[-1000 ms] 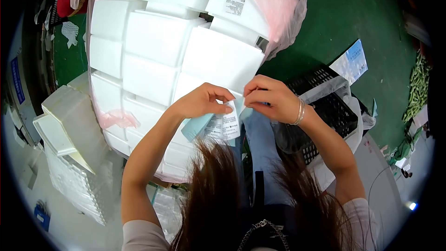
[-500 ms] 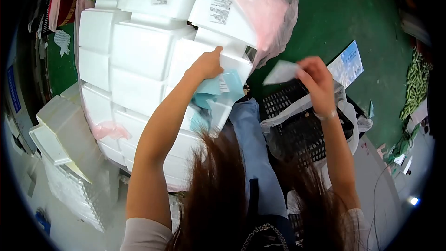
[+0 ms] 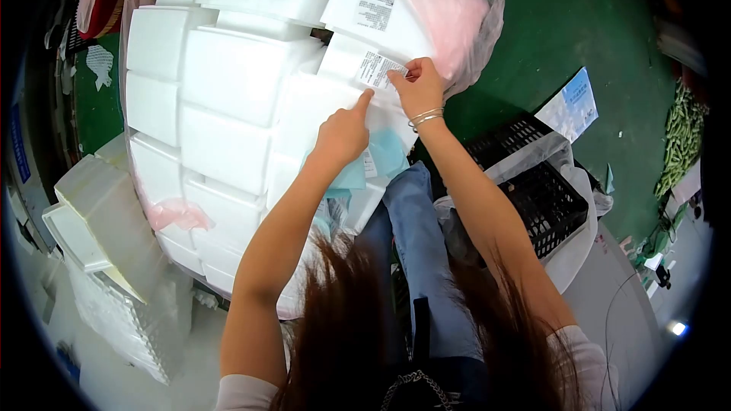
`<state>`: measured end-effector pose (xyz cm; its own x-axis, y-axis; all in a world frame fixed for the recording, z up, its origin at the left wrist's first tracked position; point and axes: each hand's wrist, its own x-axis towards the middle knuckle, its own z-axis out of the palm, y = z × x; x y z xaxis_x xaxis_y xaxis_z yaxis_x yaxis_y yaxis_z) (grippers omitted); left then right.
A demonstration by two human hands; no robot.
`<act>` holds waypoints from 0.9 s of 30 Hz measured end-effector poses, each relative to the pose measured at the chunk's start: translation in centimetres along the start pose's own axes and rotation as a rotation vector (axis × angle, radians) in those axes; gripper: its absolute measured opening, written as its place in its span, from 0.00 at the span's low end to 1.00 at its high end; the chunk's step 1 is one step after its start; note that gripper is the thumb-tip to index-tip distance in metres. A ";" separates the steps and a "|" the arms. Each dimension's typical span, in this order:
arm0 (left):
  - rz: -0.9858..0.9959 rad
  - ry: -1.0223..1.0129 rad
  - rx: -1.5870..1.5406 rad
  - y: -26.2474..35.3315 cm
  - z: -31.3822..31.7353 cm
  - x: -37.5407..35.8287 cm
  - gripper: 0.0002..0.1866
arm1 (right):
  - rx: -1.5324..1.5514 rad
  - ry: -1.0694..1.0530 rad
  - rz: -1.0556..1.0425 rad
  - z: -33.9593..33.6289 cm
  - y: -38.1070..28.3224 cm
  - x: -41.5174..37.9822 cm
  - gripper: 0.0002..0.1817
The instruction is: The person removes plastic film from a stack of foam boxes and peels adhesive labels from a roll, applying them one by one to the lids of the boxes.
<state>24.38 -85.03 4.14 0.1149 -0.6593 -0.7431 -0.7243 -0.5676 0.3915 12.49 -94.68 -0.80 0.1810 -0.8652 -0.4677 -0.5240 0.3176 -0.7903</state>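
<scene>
A white printed label point(image 3: 374, 70) lies against the side of a white foam box point(image 3: 341, 55). My right hand point(image 3: 420, 87) pinches the label's right edge between thumb and fingers. Just below and to the left, my left hand point(image 3: 344, 131) is curled with its index finger stretched to the top edge of another white box point(image 3: 308, 106). Light-blue sheets point(image 3: 389, 154), one bearing a printed label, hang from under this hand, which appears to grip them. The fingers underneath are hidden.
More white boxes point(image 3: 228, 80) are stacked closely to the left, some with printed labels. Pink plastic wrap point(image 3: 449, 15) covers a corner at the top. A black crate point(image 3: 544, 205) with a clear bag stands right of my legs. Green pods point(image 3: 683, 137) lie at far right.
My right hand has moved left and up from above the crate, bringing the label onto the box side. My left hand has shifted slightly down, its index finger still extended.
</scene>
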 end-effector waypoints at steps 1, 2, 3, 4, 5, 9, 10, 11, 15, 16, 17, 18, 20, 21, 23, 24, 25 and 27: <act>0.003 0.000 -0.001 0.0 0.2 -0.1 0.37 | -0.050 0.035 0.006 0.5 0.2 0.1 0.16; 0.002 0.003 -0.014 -0.1 0.4 -0.2 0.37 | -0.099 0.069 0.015 0.9 0.5 0.1 0.17; -0.001 0.008 -0.026 0.0 0.4 -0.3 0.38 | -0.099 0.071 0.014 1.2 0.6 0.1 0.17; 0.001 0.008 -0.024 0.2 0.4 -0.4 0.38 | -0.191 0.110 -0.009 1.5 0.7 0.1 0.19; -0.001 0.014 -0.030 0.3 0.4 -0.6 0.37 | -0.284 0.148 -0.030 1.9 0.8 -0.1 0.21; -0.003 0.018 -0.036 0.2 0.6 -0.4 0.37 | -0.425 0.176 -0.046 2.5 0.1 -0.8 0.24; -0.002 0.018 -0.033 0.2 0.7 -0.3 0.37 | -0.444 0.198 -0.079 2.6 0.4 -0.7 0.25; 0.004 0.036 -0.007 0.2 0.8 -0.2 0.37 | -0.462 0.222 -0.112 2.7 0.8 -0.6 0.27; 0.007 0.037 -0.023 0.3 0.6 0.1 0.37 | -0.479 0.288 -0.032 0.7 1.2 -0.7 0.25; 0.015 0.045 -0.028 0.4 0.7 0.2 0.37 | -0.506 0.276 -0.013 0.1 2.0 -0.8 0.24; 0.005 0.046 -0.028 0.4 0.7 0.2 0.37 | -0.532 0.262 0.004 -0.4 2.8 -0.8 0.23; -0.005 0.044 -0.027 0.3 0.8 0.1 0.37 | -0.519 0.274 -0.035 -1.4 2.3 -1.4 0.16; -0.010 0.047 -0.036 0.2 0.7 0.1 0.37 | -0.489 0.086 -0.213 -2.7 3.0 -1.1 0.12; -0.020 0.042 -0.040 0.0 0.7 0.2 0.37 | -0.451 -0.108 -0.379 -2.8 2.9 -0.9 0.09; -0.002 0.046 -0.075 -0.5 0.8 0.5 0.37 | -0.393 -0.207 -0.418 -1.5 2.5 1.0 0.06; 0.022 0.043 -0.107 -0.8 0.8 0.6 0.37 | -0.295 -0.404 -0.232 -0.5 1.8 2.6 0.06; 0.016 0.048 -0.107 -1.0 0.7 0.7 0.37 | -0.193 -0.599 -0.045 0.7 1.2 4.0 0.07; 0.018 0.075 -0.079 -0.9 0.7 0.8 0.38 | -0.310 -0.650 0.028 3.2 0.4 6.3 0.07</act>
<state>24.66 -84.64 2.80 0.1549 -0.7033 -0.6938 -0.6710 -0.5904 0.4486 16.04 -98.72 -5.33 0.5724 -0.4217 -0.7032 -0.7301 0.1283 -0.6712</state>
